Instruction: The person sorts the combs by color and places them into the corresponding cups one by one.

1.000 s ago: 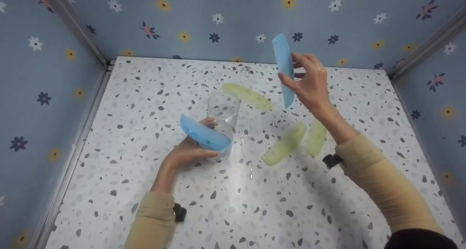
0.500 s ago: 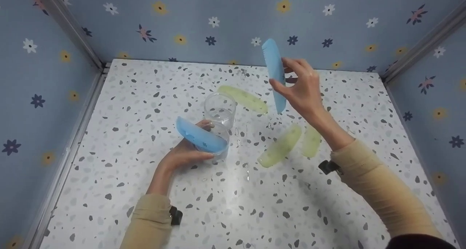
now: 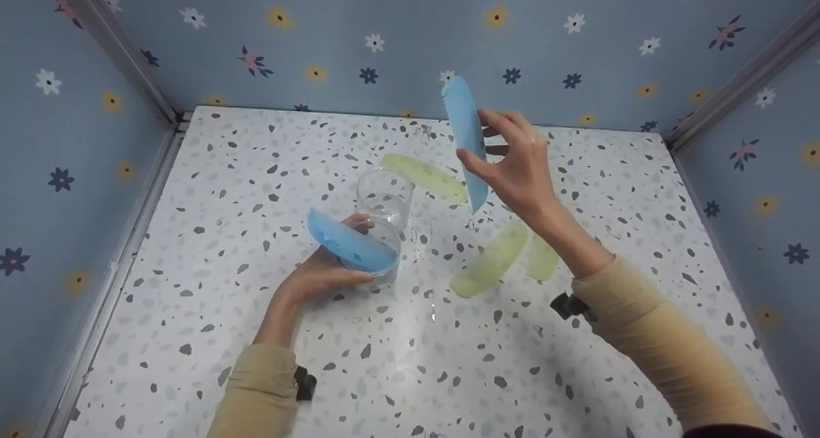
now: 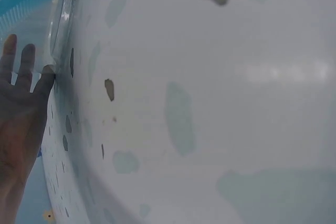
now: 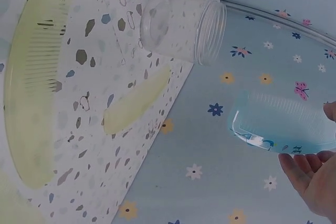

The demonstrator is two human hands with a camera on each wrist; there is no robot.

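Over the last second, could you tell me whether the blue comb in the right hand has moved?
Yes. The blue comb in the right hand has shifted left, now overlapping the far green comb's end.

Looking like translucent plastic on both blue combs (image 3: 466, 142) (image 3: 349, 244), smooth and a bit glossy. Clear, shiny glass or plastic on the jars (image 3: 384, 194). Frosted matt plastic for the green combs (image 3: 490, 260). Glossy speckled laminate on the table (image 3: 192, 284), catching glare.

Two bare hands, left hand (image 3: 320, 275) and right hand (image 3: 519, 169), long tan sleeves (image 3: 660, 342) snug to the wrists, a small black clip-like mount (image 3: 567, 305) at each cuff, dark fabric at the right upper arm
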